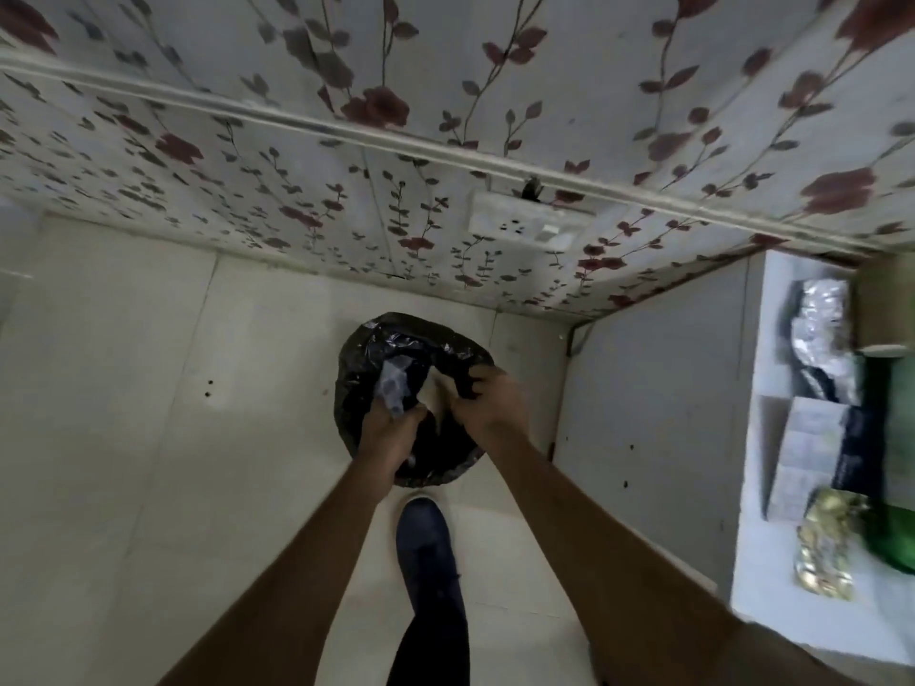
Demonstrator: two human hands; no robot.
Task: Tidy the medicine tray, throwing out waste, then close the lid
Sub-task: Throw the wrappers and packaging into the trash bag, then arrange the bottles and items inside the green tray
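A black rubbish bag (361, 354) sits on the pale tiled floor in front of me. My right hand (487, 398) pinches the bag's rim and holds its mouth apart. My left hand (391, 430) is over the opening, closed on a greyish blurred piece of waste (396, 383). At the far right, on a white table, the medicine tray (777, 339) holds silver blister strips (822, 314), a white box (804, 453) and a gold foil strip (829, 542).
A floral-papered wall with a white socket (525, 225) rises behind the bag. The white table's side panel (653, 413) stands to the right. My dark shoe (426, 542) is just behind the bag. A green object (896, 532) lies at the tray's right edge.
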